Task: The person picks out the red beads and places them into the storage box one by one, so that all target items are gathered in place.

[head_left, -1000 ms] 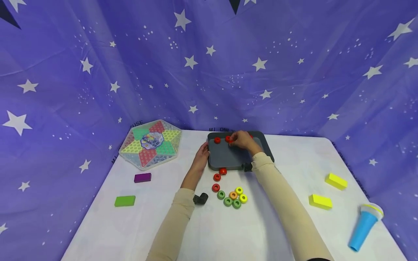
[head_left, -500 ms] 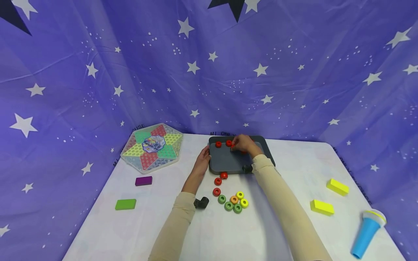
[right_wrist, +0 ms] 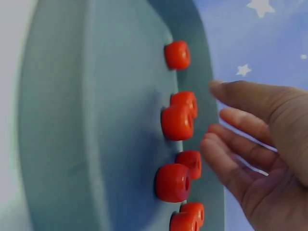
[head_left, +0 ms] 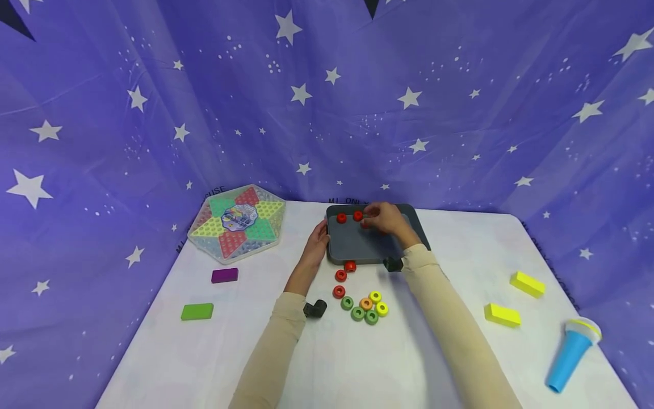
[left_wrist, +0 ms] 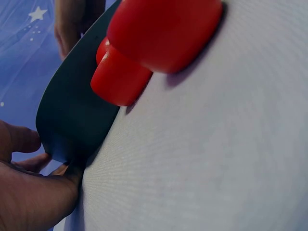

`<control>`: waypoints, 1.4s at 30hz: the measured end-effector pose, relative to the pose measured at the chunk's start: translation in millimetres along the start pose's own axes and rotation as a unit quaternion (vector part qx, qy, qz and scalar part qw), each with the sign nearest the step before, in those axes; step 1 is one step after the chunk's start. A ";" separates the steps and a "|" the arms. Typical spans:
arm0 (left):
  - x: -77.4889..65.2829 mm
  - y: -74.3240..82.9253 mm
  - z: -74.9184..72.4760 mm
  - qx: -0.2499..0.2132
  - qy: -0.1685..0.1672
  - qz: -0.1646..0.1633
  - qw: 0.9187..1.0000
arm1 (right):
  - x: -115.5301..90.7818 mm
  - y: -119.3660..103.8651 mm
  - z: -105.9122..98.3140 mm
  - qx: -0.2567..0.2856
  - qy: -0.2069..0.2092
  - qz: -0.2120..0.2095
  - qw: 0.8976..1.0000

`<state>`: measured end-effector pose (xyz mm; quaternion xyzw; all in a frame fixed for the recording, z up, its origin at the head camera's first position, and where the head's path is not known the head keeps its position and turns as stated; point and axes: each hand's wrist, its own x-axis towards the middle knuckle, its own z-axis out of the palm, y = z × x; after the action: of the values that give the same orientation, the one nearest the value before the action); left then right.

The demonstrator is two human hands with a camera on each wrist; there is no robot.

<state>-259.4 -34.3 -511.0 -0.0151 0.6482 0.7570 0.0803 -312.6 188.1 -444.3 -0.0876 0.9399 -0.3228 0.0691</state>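
A dark grey tray [head_left: 357, 247] lies at the back of the white table. Along its far side sit several red beads [right_wrist: 177, 122], some in pairs one before the other. Over these beads my right hand [head_left: 386, 218] hovers with fingers apart; the right wrist view shows nothing between thumb and fingertips [right_wrist: 216, 89]. My left hand [head_left: 314, 244] rests against the tray's left side, its thumb [left_wrist: 53, 192] low by the corner and another finger up at the rim. In front of the tray stand 3 loose red beads [head_left: 340, 275], one close to its wall.
Nearer me lie green beads [head_left: 357, 313], yellow beads [head_left: 381, 309] and an orange bead [head_left: 365, 304]. A hexagonal board game [head_left: 237, 221], a purple block [head_left: 225, 275] and a green block [head_left: 197, 312] are at left. Yellow blocks [head_left: 502, 315] and a blue toy microphone [head_left: 567, 358] are at right.
My right hand has let go of a red bead in the tray and drawn slightly away to the right, fingers spreading. My left hand stays at the tray's side.
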 end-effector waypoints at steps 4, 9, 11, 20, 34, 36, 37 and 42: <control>3.8 2.9 -0.7 0.003 0.002 0.002 1.000 | -15.3 -3.6 -5.7 0.047 0.018 -0.022 0.998; 6.2 2.1 -1.1 0.010 -0.005 -0.008 1.000 | -44.7 -6.7 -11.6 0.117 0.008 -0.035 0.993; 6.5 0.9 -1.3 0.009 -0.004 -0.011 1.000 | -55.0 -6.5 -11.8 0.139 -0.006 -0.046 0.989; 8.2 2.8 -1.9 0.002 0.000 -0.009 1.000 | -87.7 -21.8 7.4 0.184 -0.135 -0.115 0.967; 6.9 0.3 -1.0 0.003 -0.009 0.008 1.000 | -100.2 -23.2 58.3 0.145 -0.291 -0.195 0.925; 7.4 -0.3 -1.1 0.002 -0.008 0.008 1.000 | -101.3 -23.6 62.2 0.136 -0.292 -0.202 0.925; 7.7 -0.5 -1.1 0.004 -0.008 0.008 1.000 | -101.8 -24.2 63.6 0.131 -0.291 -0.205 0.925; 5.1 2.0 -1.3 0.008 -0.010 0.002 1.000 | -104.8 -27.4 68.2 0.099 -0.281 -0.219 0.929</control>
<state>-264.8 -35.4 -509.9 -0.0060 0.6532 0.7524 0.0851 -194.5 148.2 -473.0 -0.3711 0.8026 -0.3838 0.2661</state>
